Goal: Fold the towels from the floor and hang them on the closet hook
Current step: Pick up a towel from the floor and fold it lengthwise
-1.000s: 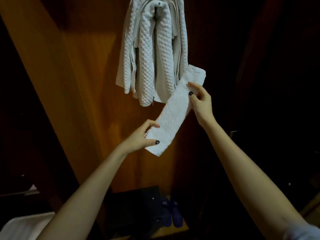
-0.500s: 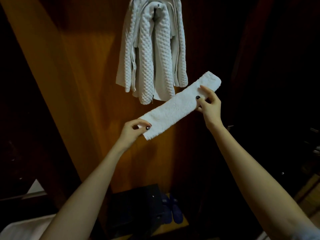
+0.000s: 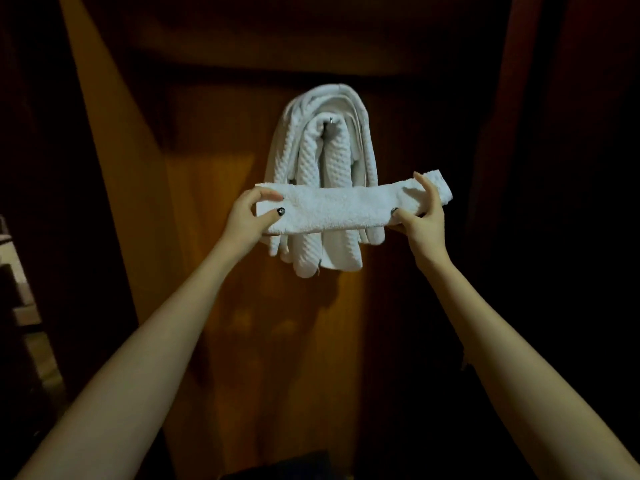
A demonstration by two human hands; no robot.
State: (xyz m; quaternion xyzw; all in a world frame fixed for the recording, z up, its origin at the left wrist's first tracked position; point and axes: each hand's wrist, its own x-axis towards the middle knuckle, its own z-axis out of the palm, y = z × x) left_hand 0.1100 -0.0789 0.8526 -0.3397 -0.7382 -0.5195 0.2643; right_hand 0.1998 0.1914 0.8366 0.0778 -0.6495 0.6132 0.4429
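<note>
A lit wooden closet panel (image 3: 214, 306) fills the middle of the frame from top to bottom, with dark surfaces on either side. In the upper centre a bundle of white hung towels (image 3: 341, 161), some with a waffle texture, is draped in long loops down the panel.

Across the front of that bundle, at mid-frame, a folded towel (image 3: 339, 211) is held out as a long narrow white strip. It lies almost level, its right end slightly higher, and it covers the middle of the hanging loops, whose lower ends show beneath it.

The left hand (image 3: 247, 220) pinches the strip's left end. Its thumb, with a dark-painted nail, presses on the front face, and its fingers curl over the top edge. The right hand (image 3: 424, 220) grips near the right end, fingers wrapped over the top and thumb at the lower edge. A short piece of towel sticks out past this hand to the right. Both forearms reach up from the lower corners.

A small metal hook (image 3: 331, 120) shows at the top of the innermost loop.
</note>
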